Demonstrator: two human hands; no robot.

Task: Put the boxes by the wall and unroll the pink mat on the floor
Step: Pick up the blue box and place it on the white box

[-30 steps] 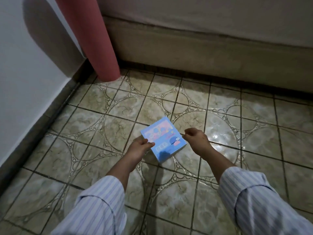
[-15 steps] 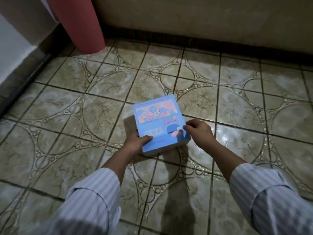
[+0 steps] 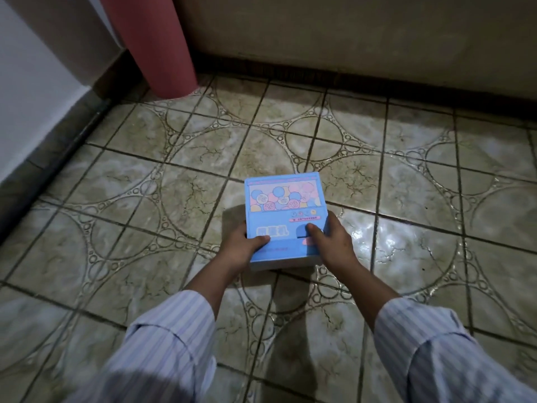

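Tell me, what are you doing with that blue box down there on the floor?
A person in a striped shirt grips the blue box with both hands, the left hand on its left edge and the right hand on its right edge, low over the tiled floor. The rolled pink mat stands upright in the corner, not unrolled yet. The box is in the middle of the floor, not by the wall.

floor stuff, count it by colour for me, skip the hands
blue: 1, the box, held by the left hand and right hand
pink: 1, the rolled mat, standing in the corner
total: 2
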